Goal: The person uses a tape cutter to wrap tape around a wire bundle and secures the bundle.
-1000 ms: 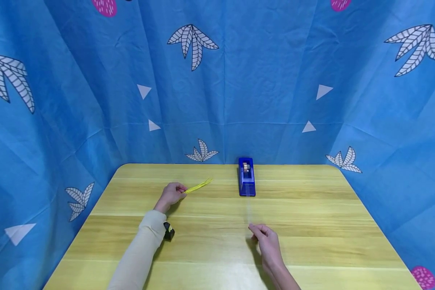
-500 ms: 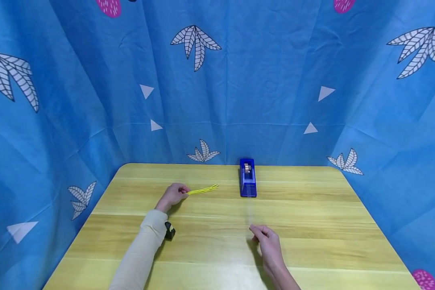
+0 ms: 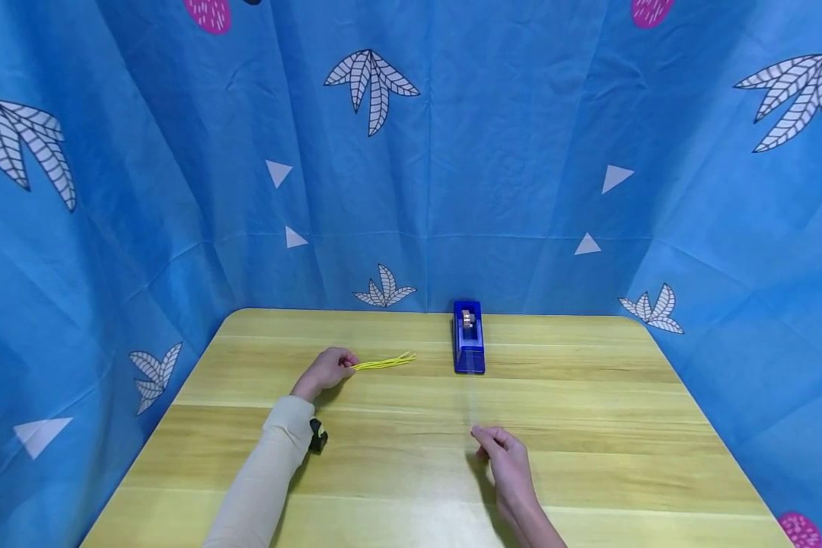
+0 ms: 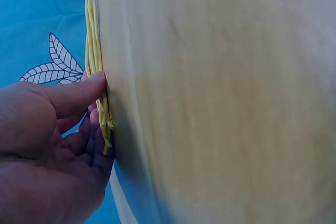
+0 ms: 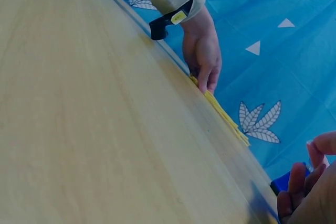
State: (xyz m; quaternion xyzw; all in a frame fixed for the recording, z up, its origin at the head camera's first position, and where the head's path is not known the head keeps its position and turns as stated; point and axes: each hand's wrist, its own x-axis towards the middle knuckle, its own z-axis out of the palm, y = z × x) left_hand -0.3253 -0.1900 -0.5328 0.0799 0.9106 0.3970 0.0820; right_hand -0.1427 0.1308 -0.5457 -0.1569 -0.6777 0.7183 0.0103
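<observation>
On the left of the table, in the head view, my left hand [image 3: 330, 367] pinches one end of a bundle of thin yellow cords [image 3: 387, 362]. The loose ends of the cords point right, toward a blue tape dispenser [image 3: 469, 339] at the back. In the left wrist view my thumb lies across the yellow cords [image 4: 93, 40], with short ends sticking out below it. My right hand [image 3: 507, 460] pinches the end of a strip of clear tape [image 3: 473, 399] between thumb and forefinger. That strip runs back to the front of the dispenser, where the roll sits inside.
A light wooden table [image 3: 610, 426] spans the view. Blue curtains [image 3: 514, 152] with leaf prints hang close behind its back edge and along both sides. A black wrist mount [image 3: 318, 437] sticks out from my left sleeve, near the tabletop.
The cords in my left hand have swung from slanting up and away to lying more level, their loose ends farther right. My right hand keeps holding the tape in nearly the same place.
</observation>
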